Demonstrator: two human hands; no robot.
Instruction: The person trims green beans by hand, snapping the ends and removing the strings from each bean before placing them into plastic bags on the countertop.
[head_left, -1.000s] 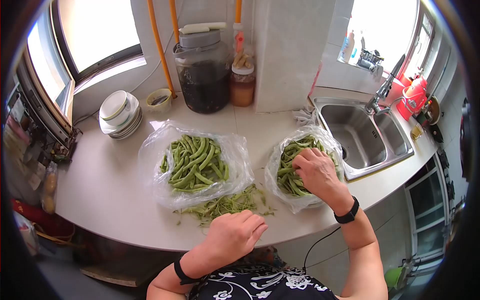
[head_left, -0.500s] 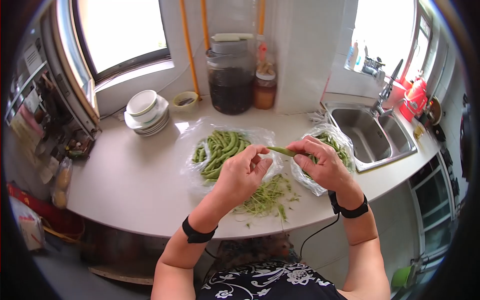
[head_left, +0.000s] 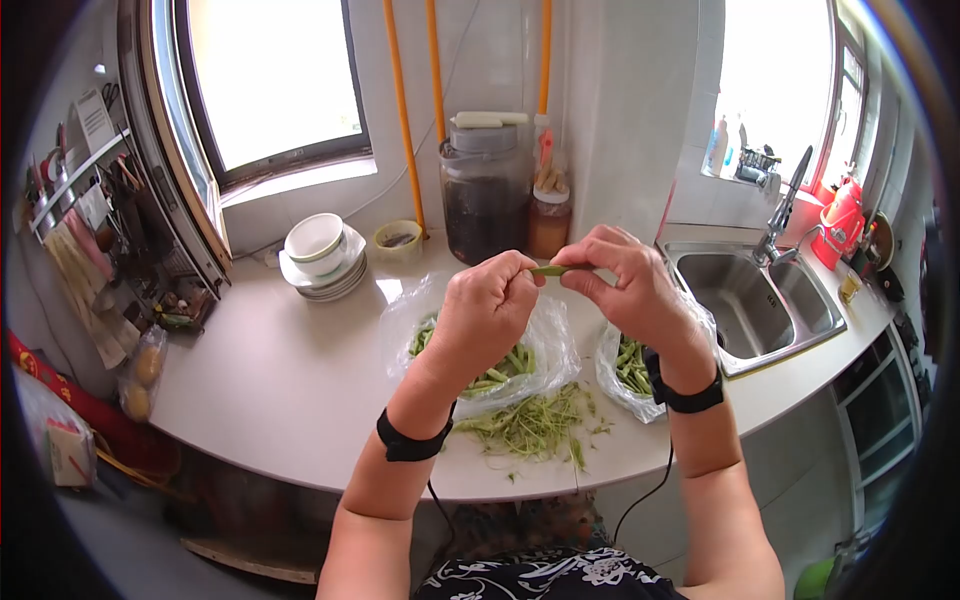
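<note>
One green bean pod (head_left: 549,270) is stretched between my two hands above the counter. The fingers of my left hand (head_left: 490,308) pinch its left end, and my right hand (head_left: 632,287) grips the other end between thumb and fingers. Below and behind my left hand lies an open plastic bag (head_left: 560,355) of green beans (head_left: 512,366), partly hidden by that hand. A second plastic bag (head_left: 607,372) with beans (head_left: 630,366) sits under my right forearm. Thin green trimmings (head_left: 530,425) form a loose pile near the counter's front edge.
Stacked bowls and plates (head_left: 322,262) stand at the back left of the counter (head_left: 270,380), beside a small yellow bowl (head_left: 398,241). A large dark jar (head_left: 486,200) and a smaller jar (head_left: 550,222) stand by the wall. The sink (head_left: 735,310) is on the right.
My right hand came out of the right bag with a bean, and my left hand rose to grip its other end. Since the middle frame, both hands have come closer together. The view has shifted left.
</note>
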